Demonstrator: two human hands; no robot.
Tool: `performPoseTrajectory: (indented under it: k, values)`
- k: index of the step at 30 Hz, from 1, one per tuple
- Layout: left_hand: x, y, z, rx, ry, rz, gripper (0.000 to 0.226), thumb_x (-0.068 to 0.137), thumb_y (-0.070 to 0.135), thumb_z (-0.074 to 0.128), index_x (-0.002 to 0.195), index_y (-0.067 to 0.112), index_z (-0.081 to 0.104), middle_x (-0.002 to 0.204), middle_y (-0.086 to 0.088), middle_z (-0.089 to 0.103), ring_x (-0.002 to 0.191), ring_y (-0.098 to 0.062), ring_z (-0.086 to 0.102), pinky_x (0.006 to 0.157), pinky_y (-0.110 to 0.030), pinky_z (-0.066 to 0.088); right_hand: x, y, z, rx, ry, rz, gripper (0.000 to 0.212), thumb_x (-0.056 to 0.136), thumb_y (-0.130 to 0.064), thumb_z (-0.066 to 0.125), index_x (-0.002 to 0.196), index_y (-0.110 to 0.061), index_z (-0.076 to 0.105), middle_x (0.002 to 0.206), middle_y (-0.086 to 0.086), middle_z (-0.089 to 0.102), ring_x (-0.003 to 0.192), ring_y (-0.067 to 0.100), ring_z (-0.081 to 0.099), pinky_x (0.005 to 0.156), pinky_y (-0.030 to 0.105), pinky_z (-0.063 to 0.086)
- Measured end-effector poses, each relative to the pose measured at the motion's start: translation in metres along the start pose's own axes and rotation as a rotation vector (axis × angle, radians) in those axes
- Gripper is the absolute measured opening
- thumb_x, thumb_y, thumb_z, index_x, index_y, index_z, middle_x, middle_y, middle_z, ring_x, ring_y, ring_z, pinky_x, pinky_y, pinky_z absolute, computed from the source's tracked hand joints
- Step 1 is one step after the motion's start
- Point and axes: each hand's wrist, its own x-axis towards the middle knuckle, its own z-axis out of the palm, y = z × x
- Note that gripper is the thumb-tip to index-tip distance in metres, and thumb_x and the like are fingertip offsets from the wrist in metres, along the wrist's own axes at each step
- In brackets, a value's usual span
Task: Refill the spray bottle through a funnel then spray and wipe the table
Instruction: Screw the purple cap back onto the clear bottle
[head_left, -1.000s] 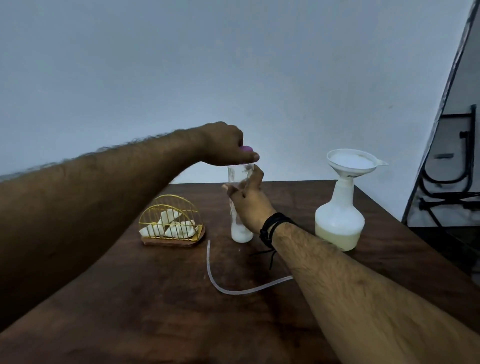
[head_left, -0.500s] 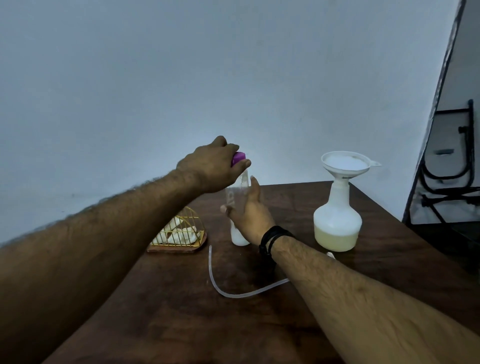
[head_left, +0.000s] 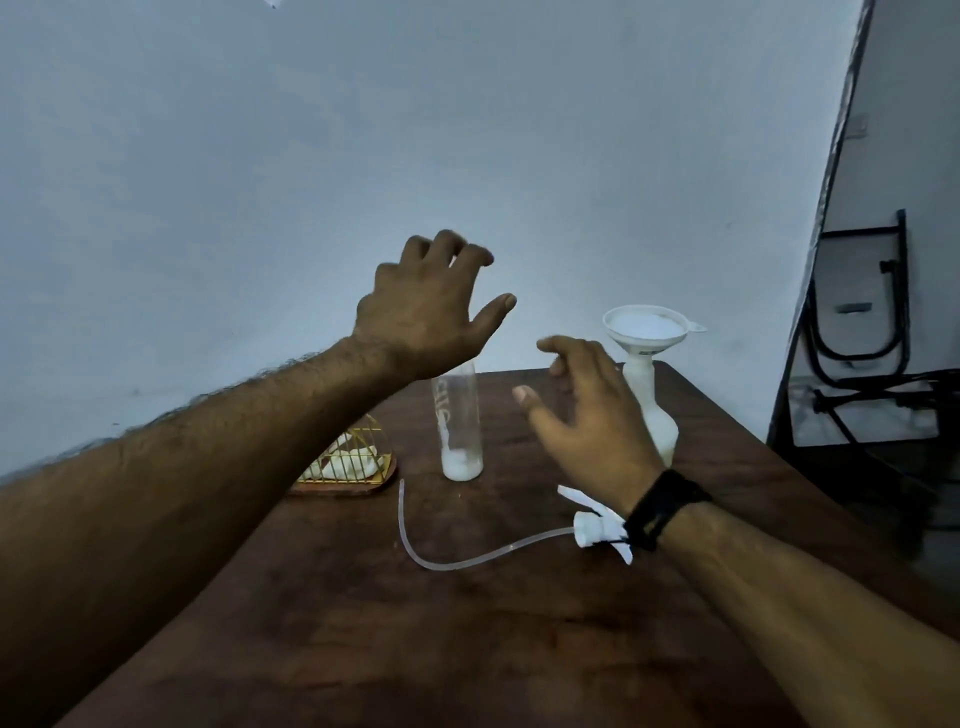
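A clear narrow bottle (head_left: 460, 426) stands upright on the dark wooden table (head_left: 467, 623) with a little white liquid at its bottom; its top is hidden behind my left hand. My left hand (head_left: 426, 306) hovers above it, fingers spread, holding nothing. My right hand (head_left: 587, 415) is to the bottle's right, open and apart from it. Behind it stands a white spray bottle (head_left: 655, 415) with a white funnel (head_left: 647, 330) in its neck. The white spray head (head_left: 597, 525) with its clear tube (head_left: 447, 551) lies on the table under my right wrist.
A gold wire holder (head_left: 353, 457) with white cloths sits at the left of the clear bottle. The wall runs close behind the table. Black metal furniture (head_left: 862, 322) stands beyond the table's right edge.
Both hands have let go of the clear bottle. My left hand rose and spread open; my right hand moved off to the right. The purple cap is out of sight.
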Motion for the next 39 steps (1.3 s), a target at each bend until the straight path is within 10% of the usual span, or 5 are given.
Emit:
performPoseTrajectory:
  k: [6,11,20,28,39]
  values:
    - [-0.022,0.063,0.008,-0.347,0.048,0.139,0.031,0.098,0.047,0.052,0.111,0.020,0.059,0.107,0.003,0.060,0.093,-0.016,0.054,0.080,-0.034,0.046,-0.041,0.046,-0.037,-0.054,0.199,0.029,0.015,0.090,-0.022,0.065,0.094,-0.023,0.052,0.088,-0.022,0.047,0.085,0.002,0.052,0.072,0.027,0.042]
    - [-0.021,0.091,0.045,-0.512,-0.209,-0.029,0.025,0.093,0.049,0.055,0.099,0.026,0.063,0.097,0.009,0.065,0.090,-0.013,0.062,0.076,-0.031,0.050,-0.042,0.096,-0.042,-0.065,0.263,0.278,0.030,0.087,-0.020,0.077,0.097,-0.018,0.049,0.092,-0.015,0.047,0.083,0.010,0.049,0.083,0.050,0.051]
    - [0.000,0.120,0.106,-1.058,-0.330,-0.331,0.078,0.086,0.049,0.074,0.149,0.015,0.043,0.141,0.000,0.057,0.125,-0.013,0.056,0.106,-0.036,0.048,-0.011,0.137,-0.033,0.035,-0.019,0.432,0.120,0.057,-0.088,0.064,0.157,-0.030,0.030,0.155,0.001,0.038,0.138,0.017,0.044,0.117,0.049,0.040]
    - [0.026,0.135,0.137,-1.233,-0.239,-0.338,0.053,0.084,0.046,0.077,0.127,0.018,0.063,0.117,0.004,0.069,0.108,-0.011,0.066,0.095,-0.035,0.056,0.002,0.162,-0.027,0.053,-0.117,0.372,0.077,0.068,-0.078,0.071,0.133,-0.038,0.058,0.127,-0.009,0.063,0.121,0.013,0.060,0.104,0.048,0.052]
    - [0.030,0.143,0.152,-1.333,-0.168,-0.372,0.042,0.089,0.039,0.074,0.119,0.011,0.067,0.102,0.003,0.070,0.099,-0.013,0.067,0.089,-0.032,0.055,0.001,0.164,-0.026,0.101,-0.045,0.403,0.073,0.063,-0.072,0.072,0.126,-0.035,0.066,0.120,-0.007,0.063,0.112,0.012,0.063,0.100,0.045,0.055]
